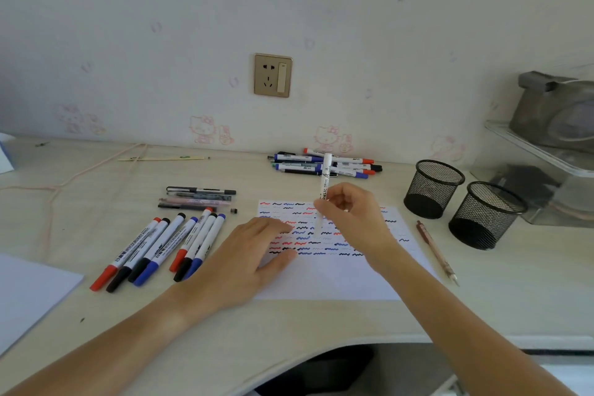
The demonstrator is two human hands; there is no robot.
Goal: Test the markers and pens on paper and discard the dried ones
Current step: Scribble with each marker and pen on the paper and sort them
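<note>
— What is the right hand (pixel 348 214) doing, there just right of the middle of the frame?

— Its fingers are curled round a white pen (pixel 324 193) and pinch it about halfway down the barrel. The pen stands nearly upright, lower end pointing down at the sheet of paper (pixel 337 280); I cannot tell whether the tip touches it.

— And the left hand (pixel 254 262)?

— Flat on the desk (pixel 96 177), palm down, fingers straight and a little apart. The fingertips lie on the left edge of the paper; it holds nothing.

— What is on the paper?

— Rows of short wavy strokes in red, blue and black across its upper half. The lower half is bare white.

— Where are the other pens?

— Three groups. At left of centre, a row of whiteboard markers (pixel 160 247) lies side by side on a slant, with red, black and blue caps. Just above them sits a small stack of thin pens (pixel 197 198), lying level. At the back of the desk, against the wall and above the paper, is a loose pile of markers and pens (pixel 324 164). One brown pen (pixel 435 249) lies alone, just right of the paper.

— Anything else to the right?

— Two black mesh pen cups (pixel 432 188) stand side by side, well apart from the hands. A wall socket (pixel 273 75) is above, in the upper middle of the frame.
</note>
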